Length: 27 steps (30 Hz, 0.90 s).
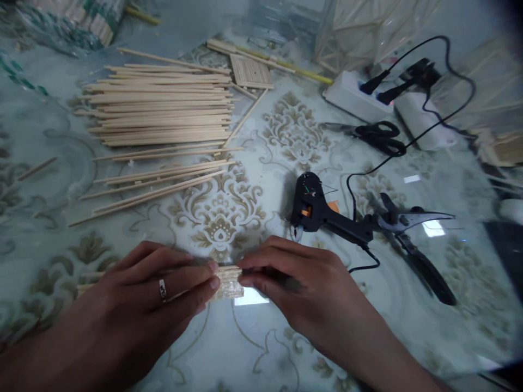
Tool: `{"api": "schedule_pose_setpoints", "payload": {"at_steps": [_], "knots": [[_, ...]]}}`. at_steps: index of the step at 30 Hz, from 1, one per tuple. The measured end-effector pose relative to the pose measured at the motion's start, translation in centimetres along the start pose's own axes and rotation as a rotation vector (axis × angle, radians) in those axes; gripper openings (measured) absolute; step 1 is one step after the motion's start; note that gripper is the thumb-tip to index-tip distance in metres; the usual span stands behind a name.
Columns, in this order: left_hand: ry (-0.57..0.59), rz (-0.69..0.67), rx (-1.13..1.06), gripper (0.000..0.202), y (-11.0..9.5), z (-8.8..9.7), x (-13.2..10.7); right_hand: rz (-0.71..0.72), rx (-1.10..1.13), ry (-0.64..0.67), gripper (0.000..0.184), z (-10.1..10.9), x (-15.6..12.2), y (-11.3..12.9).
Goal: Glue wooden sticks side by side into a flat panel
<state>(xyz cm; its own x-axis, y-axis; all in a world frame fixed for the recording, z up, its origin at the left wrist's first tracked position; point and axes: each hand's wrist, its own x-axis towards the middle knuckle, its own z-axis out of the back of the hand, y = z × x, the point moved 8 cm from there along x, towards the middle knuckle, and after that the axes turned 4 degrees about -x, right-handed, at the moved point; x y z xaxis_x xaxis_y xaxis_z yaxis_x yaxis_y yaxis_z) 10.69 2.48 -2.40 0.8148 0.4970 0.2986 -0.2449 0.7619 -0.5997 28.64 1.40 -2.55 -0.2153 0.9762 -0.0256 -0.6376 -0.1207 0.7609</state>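
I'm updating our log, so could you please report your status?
Left hand on stick panel; right hand at its end. Glue gun near right hand, apart from panel.

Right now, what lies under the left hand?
Pale sticks show on either side of the left hand; the stretch beneath is covered, so whether they connect cannot be seen.

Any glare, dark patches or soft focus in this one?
Head view: lighting looks dim and cool; white glare patches show on the tabletop, one by the pruning shears, one beside the held sticks; in the same head view, the plastic-wrapped bundle at top left is soft, the hot glue gun clearer, and the upper right corner falls dark.
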Motion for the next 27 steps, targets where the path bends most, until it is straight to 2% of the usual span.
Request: {"api": "schedule_pose_setpoints", "payload": {"at_steps": [7, 13, 18, 22, 27], "knots": [[0.056, -0.009, 0.006, 0.035, -0.33, 0.33, 0.15, -0.008, 0.016, -0.010, 0.015, -0.17, -0.14, 0.01], [0.022, 0.024, -0.024, 0.035, -0.12, 0.63, 0.30, -0.040, 0.072, -0.002, 0.016, -0.30, -0.10, -0.32], [0.093, 0.023, 0.054, 0.039, -0.23, 0.40, -0.14, -0.058, 0.073, 0.024, 0.017, -0.30, 0.01, -0.47], [0.100, 0.035, 0.094, 0.037, -0.27, 0.72, 0.04, -0.088, 0.070, 0.012, 0.014, -0.40, 0.06, -0.77], [0.045, -0.086, 0.134, 0.026, -0.60, 0.80, 0.06, -0.118, 0.061, 0.026, 0.009, -0.29, 0.16, -0.40]]}}
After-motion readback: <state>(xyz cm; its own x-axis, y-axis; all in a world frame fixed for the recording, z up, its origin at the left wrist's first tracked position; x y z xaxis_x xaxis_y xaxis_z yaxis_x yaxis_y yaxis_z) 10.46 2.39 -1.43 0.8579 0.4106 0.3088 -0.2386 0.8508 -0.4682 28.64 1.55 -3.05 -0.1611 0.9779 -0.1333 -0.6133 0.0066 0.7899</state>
